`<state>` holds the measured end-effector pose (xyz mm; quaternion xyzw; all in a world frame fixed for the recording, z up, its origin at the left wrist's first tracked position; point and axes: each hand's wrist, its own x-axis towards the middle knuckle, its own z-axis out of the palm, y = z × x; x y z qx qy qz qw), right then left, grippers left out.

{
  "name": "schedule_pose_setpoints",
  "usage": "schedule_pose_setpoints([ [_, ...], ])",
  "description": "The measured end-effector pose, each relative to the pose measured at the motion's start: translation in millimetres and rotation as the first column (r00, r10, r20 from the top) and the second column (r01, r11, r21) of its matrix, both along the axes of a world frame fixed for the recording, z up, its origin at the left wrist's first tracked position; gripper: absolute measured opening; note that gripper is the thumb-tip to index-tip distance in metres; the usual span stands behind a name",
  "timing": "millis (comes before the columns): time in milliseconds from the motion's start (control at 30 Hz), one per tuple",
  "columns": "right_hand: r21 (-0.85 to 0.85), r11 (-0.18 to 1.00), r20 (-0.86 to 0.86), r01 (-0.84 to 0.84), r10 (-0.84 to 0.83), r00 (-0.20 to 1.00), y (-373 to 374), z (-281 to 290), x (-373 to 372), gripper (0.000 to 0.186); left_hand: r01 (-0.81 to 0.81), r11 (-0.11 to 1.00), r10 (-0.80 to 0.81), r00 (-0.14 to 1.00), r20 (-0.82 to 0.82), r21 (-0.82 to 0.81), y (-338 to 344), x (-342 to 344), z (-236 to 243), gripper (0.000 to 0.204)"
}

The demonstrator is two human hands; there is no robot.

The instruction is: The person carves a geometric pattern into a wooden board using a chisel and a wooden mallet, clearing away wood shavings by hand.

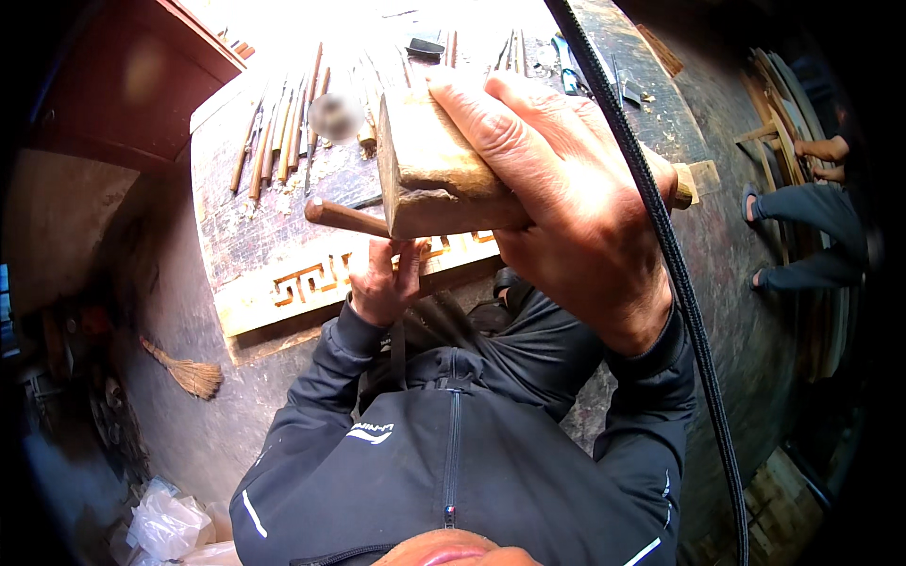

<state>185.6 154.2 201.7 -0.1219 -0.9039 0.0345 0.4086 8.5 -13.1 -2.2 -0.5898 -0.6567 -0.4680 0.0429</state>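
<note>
My right hand (571,208) grips a thick, worn wooden block (425,189), raised in front of me and hiding part of the bench. Just below it, my left hand (387,278) has its fingers closed on a chisel with a wooden handle (335,215), whose handle end rises to the upper left; its tip is hidden. The chisel is over a pale board (283,316) with cut, angular lattice carving, lying along the near edge of the scuffed workbench (226,212). Whether the block touches the chisel handle I cannot tell.
Several carving tools (269,141) and shavings lie on the bench. A black cord (694,330) hangs across the right. A red-brown cabinet (123,85) stands upper left, a straw brush (189,373) and plastic bags (170,524) at lower left. Another person (802,226) handles leaning planks at right.
</note>
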Motion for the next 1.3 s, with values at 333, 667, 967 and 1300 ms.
schedule_pose_setpoints([
  [333, 0.039, 0.999, 0.084, 0.025, -0.029, 0.996, -1.8, -0.4, 7.0, 0.089, 0.029, 0.996, -0.031, 0.999, 0.022, 0.09, 3.3, -2.6, -4.1, 0.034],
  [667, 0.058, 0.995, 0.02, 0.084, -0.085, 0.996, -3.7, 10.5, 17.8, 0.062, 0.026, 0.997, -0.06, 0.87, -0.49, -0.075, 7.1, 2.0, -24.3, 0.032],
  [967, 0.154, 0.987, 0.068, 0.048, -0.059, 0.996, -19.4, 5.8, -6.0, 0.044, 0.035, 0.999, -0.041, 0.925, -0.378, -0.023, -10.4, -36.3, -92.1, 0.062],
  [1300, 0.226, 0.969, -0.026, 0.098, -0.095, 0.995, -15.2, 16.0, -11.3, 0.041, 0.026, 1.0, -0.028, 0.892, -0.451, -0.011, 7.1, -4.8, -21.7, 0.029],
])
